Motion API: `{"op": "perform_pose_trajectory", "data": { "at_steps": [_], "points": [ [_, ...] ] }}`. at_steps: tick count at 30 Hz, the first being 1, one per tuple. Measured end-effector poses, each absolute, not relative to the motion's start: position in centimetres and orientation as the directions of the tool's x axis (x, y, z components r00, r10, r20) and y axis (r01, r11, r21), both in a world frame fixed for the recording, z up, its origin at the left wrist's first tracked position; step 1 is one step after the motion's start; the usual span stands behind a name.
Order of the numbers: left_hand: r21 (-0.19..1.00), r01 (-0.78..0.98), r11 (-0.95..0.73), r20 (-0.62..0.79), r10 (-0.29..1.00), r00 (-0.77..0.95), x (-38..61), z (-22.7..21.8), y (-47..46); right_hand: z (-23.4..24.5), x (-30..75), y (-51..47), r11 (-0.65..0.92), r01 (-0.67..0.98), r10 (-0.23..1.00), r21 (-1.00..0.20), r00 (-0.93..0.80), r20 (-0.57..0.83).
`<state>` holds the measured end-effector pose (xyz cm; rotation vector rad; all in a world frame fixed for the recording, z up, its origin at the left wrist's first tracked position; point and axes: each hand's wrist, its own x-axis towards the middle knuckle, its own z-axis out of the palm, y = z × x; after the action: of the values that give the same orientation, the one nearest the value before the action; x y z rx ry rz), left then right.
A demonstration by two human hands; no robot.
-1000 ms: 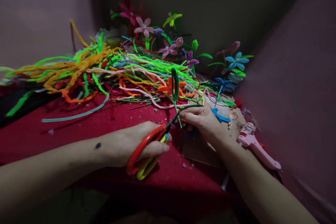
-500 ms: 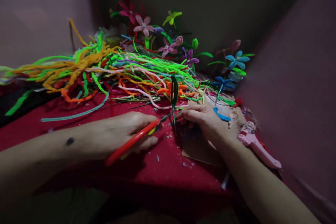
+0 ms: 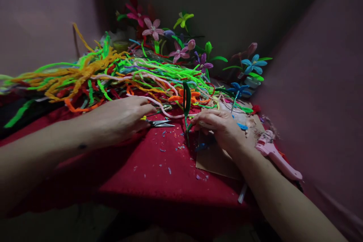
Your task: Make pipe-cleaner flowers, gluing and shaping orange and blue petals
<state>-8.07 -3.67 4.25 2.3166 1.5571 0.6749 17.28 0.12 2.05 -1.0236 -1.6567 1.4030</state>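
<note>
My left hand (image 3: 129, 115) is over the scissors (image 3: 161, 123) low at the red cloth, fingers curled about the handles. Most of the handles are hidden under it; a bit of yellow and the slightly parted blades show. Between thumb and fingers, my right hand (image 3: 215, 123) pinches a dark green pipe cleaner (image 3: 186, 102), bent into a narrow upright loop with a stem below. A short green end branches beside the fingertips. Under this hand lie a piece of cardboard (image 3: 218, 164) and a small blue piece (image 3: 202, 146).
A heap of colourful pipe cleaners (image 3: 85, 70) spreads across the back left. Behind it stand pipe-cleaner flowers, one pink (image 3: 153, 29) and one blue (image 3: 253, 64). A pink glue gun (image 3: 279, 159) lies at the right. Small fuzz scraps dot the red cloth (image 3: 159, 177).
My left hand has moved up and left, taking the scissors away from the green stem and down toward the cloth. My right hand stays in place, still pinching the green pipe cleaner.
</note>
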Motion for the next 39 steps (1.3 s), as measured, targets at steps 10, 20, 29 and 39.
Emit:
{"op": "perform_pose_trajectory", "data": {
  "at_steps": [10, 20, 29, 39],
  "points": [
    [0.882, 0.358, 0.307, -0.425, 0.846, 0.322, -0.6, 1.4, -1.8, 2.2, 17.2, 0.1, 0.079, -0.003, 0.919, -0.997, -0.387, 0.074],
    [0.906, 0.391, 0.162, -0.200, 0.978, 0.057, -0.5, 3.6, -1.9, 2.2, 17.4, 0.5, 0.070, -0.044, 0.913, -0.997, -0.400, 0.082],
    [0.993, 0.116, -0.004, -0.019, 0.981, 0.194, 0.0, 5.2, -2.9, 2.3, 17.2, -0.3, 0.250, 0.036, 0.887, -0.968, -0.409, 0.214],
    [0.967, 0.241, -0.077, 0.020, 0.973, 0.230, 0.9, 5.0, -2.8, 2.3, 16.9, -0.6, 0.460, 0.201, 0.844, -0.865, -0.401, 0.356]
  ]
}}
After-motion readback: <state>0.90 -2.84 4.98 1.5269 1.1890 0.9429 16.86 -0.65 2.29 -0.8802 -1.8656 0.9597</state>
